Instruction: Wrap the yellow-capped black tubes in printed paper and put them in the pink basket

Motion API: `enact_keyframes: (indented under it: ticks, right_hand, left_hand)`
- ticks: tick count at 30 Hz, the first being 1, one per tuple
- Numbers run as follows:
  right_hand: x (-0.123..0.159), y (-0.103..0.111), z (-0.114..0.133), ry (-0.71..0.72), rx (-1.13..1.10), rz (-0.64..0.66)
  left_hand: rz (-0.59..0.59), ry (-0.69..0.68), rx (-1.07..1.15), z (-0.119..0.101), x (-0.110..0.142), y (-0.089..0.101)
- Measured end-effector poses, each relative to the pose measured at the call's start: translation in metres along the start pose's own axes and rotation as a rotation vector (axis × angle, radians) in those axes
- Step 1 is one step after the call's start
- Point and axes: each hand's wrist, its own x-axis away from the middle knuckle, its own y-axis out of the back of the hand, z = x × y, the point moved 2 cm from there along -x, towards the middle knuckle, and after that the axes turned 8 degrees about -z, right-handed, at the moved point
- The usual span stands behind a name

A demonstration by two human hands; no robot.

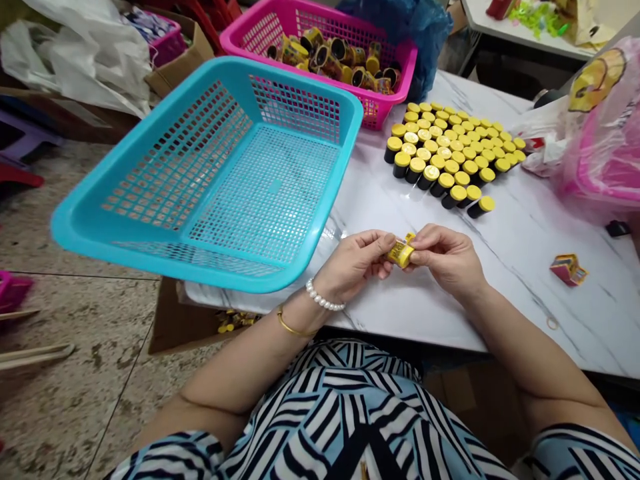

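Closest of all, a striped blue, black and white top (340,407), with two bare arms out over a white marble table (530,280). On the left wrist, a pearl bracelet (320,295), and farther up the arm, a gold bangle (295,327). Up off the table between both hands, a small yellow-wrapped bottle (401,253), lying on its side. The left hand (353,261), with its fingers (383,243) curled shut on one end. The right hand (447,259), with its fingers (417,241) pinched shut on the other end. Off to the right on the table, a pink and yellow paper scrap (569,269) and a thin rubber band (552,323). Farther up, rows of black bottles with yellow caps (445,150), all standing close together. To the left, a big blue plastic basket (330,193), at the table's edge. Beyond that, a pink plastic basket (407,70), with a heap of yellow-wrapped bottles (333,60) inside.
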Motion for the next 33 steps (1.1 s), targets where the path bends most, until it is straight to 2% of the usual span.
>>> enact_keyframes:
  ticks: [3, 6, 10, 13, 19, 24, 28, 31, 33]
  right_hand:
    - [0.001, 0.0, 0.006, -0.011, 0.104, 0.007]
    - [0.003, -0.002, 0.013, 0.078, 0.257, 0.024]
    - [0.008, -0.003, 0.014, 0.244, 0.281, -0.109]
    - [0.011, -0.005, 0.012, 0.33, 0.357, -0.177]
    - [0.016, -0.01, 0.015, 0.518, 0.573, -0.051]
    - [0.022, -0.01, 0.014, 0.653, 0.637, -0.157]
    - [0.03, -0.012, 0.012, 0.75, 0.681, -0.168]
    - [0.029, -0.01, 0.01, 0.789, 0.688, -0.164]
    - [0.023, -0.006, 0.009, 0.726, 0.634, -0.148]
  left_hand:
    - [-0.01, 0.011, -0.004, 0.002, 0.0, 0.001]
    - [-0.002, 0.035, 0.029, 0.002, 0.001, 0.0]
    - [0.091, 0.084, 0.138, 0.0, 0.001, -0.003]
    - [0.096, 0.134, 0.186, 0.0, 0.0, -0.004]
    - [0.078, 0.182, 0.157, -0.001, 0.003, -0.008]
    - [0.176, 0.241, 0.104, -0.001, 0.006, -0.009]
    - [0.225, 0.284, 0.053, -0.001, 0.007, -0.008]
    - [0.235, 0.259, 0.024, -0.001, 0.007, -0.008]
    - [0.2, 0.193, 0.008, -0.002, 0.006, -0.008]
